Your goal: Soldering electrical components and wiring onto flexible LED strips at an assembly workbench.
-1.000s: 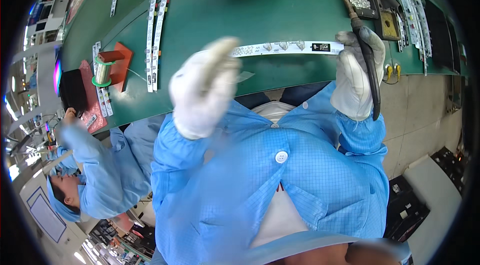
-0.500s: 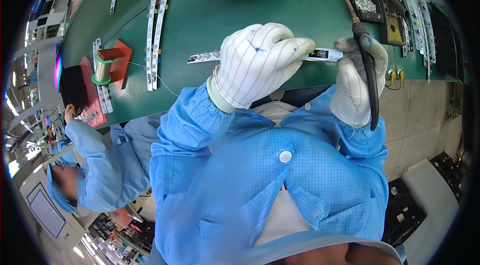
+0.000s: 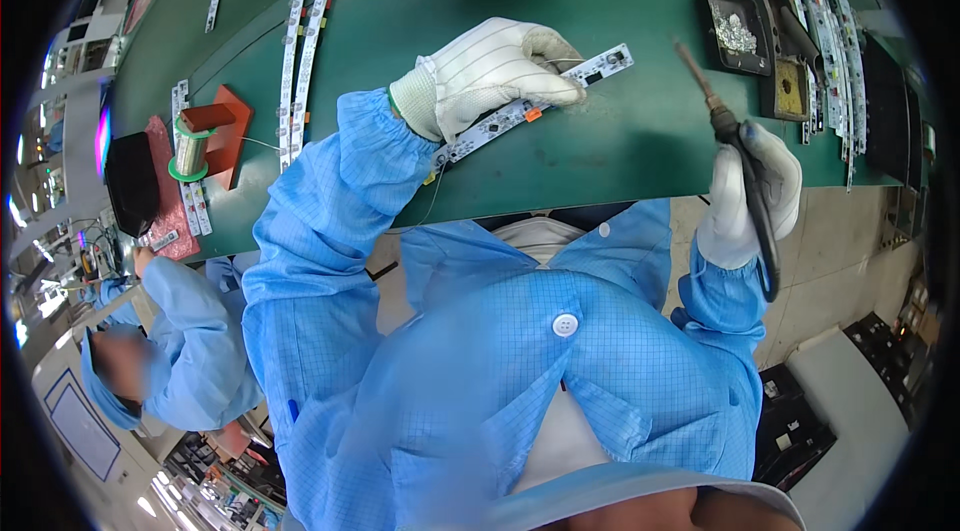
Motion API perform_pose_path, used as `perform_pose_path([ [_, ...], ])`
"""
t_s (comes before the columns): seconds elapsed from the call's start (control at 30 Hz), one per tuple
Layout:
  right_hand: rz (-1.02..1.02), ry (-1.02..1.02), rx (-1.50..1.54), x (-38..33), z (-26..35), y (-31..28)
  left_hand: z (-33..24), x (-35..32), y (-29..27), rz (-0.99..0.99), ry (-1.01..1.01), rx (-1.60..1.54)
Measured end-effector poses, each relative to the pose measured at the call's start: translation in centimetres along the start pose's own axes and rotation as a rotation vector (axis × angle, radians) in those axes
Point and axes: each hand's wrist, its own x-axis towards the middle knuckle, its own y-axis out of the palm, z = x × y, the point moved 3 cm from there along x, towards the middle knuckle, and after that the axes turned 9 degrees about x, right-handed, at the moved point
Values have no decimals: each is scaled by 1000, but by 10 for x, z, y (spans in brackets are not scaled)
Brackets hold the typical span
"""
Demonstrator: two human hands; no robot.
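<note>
Gloved in white, my left hand point(image 3: 497, 74) is closed around a narrow white LED circuit board strip point(image 3: 492, 130) over the green bench. The strip slants up to the right, with small components and an orange connector on its face. A thin solder wire passes near the same hand; whether the fingers also pinch it, I cannot tell. My right hand point(image 3: 752, 193), gloved too, grips a soldering iron point(image 3: 724, 124) by its dark handle. Its tip points up and away, to the right of the strip and apart from it.
A solder spool point(image 3: 190, 153) sits on a red-brown stand point(image 3: 234, 131) at left, beside two more strips point(image 3: 303, 61). At right are a black tray of metal bits point(image 3: 735, 31), an iron holder with sponge point(image 3: 790, 89) and stacked strips point(image 3: 832, 51). A co-worker point(image 3: 190, 341) sits at left.
The strip has turned to a slant, its component side now showing, and my left hand has moved up. My right hand has left the strip's right end, moving right and down with the iron.
</note>
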Motion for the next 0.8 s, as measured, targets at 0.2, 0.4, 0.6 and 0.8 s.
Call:
perform_pose_path([
  [0.2,-55,524,362,-13,-14,9,2,0,2,-4,165,91],
  [0.4,-96,560,404,-21,-24,14,-3,5,18,21,-389,111],
  [0.6,-106,594,382,-23,-22,23,2,1,20,-29,-669,-38],
  [0.8,-274,716,499,-17,-23,28,4,-2,18,-84,-599,-54],
])
